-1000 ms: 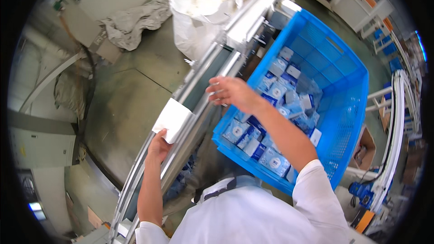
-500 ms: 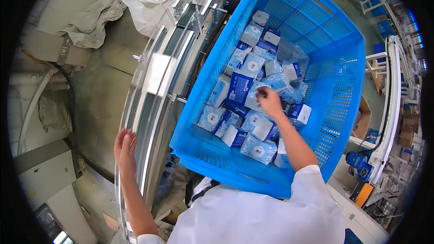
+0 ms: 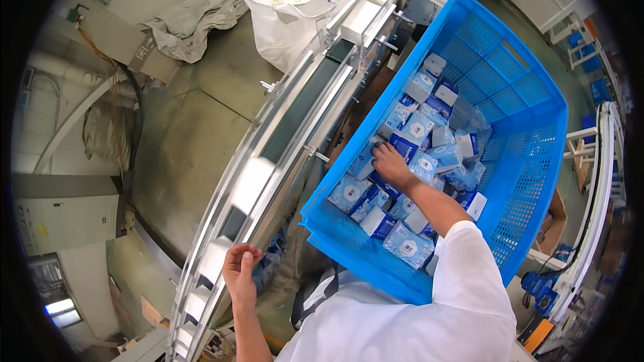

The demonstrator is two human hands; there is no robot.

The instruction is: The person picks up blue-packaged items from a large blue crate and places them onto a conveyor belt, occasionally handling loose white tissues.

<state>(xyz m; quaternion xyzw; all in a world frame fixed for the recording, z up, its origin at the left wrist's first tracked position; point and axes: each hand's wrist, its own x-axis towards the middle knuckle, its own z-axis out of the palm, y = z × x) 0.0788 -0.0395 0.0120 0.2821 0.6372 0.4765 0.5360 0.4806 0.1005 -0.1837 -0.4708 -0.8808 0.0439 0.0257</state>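
Since half a second back the right hand (image 3: 391, 164) has slid further toward the near-left side of the blue crate (image 3: 530, 181), and the left hand (image 3: 240, 268) has come in closer to the conveyor rail (image 3: 282, 141), so the view's shifted a bit too. Right now the right hand is down among the blue and white packets (image 3: 419, 127), fingers curled over one at the crate's 9 o'clock side; looks like a grip closing on it, but I honestly can't tell if it's actually got hold of it or is just pressing on top. Packets are piled loose all over the crate floor, thickest from the centre round to 7 o'clock. The left hand sits at about 7 o'clock in the shot, fingers loosely curled, nothing in it, just beside the rail's edge. A few white boxes (image 3: 251, 184) ride the belt, one just up from that hand at 1 o'clock and another further along at the top. A big white sack (image 3: 288, 0) sits past the conveyor at 12 o'clock, with a crumpled grey cloth (image 3: 191, 23) on the floor to its 9 o'clock.
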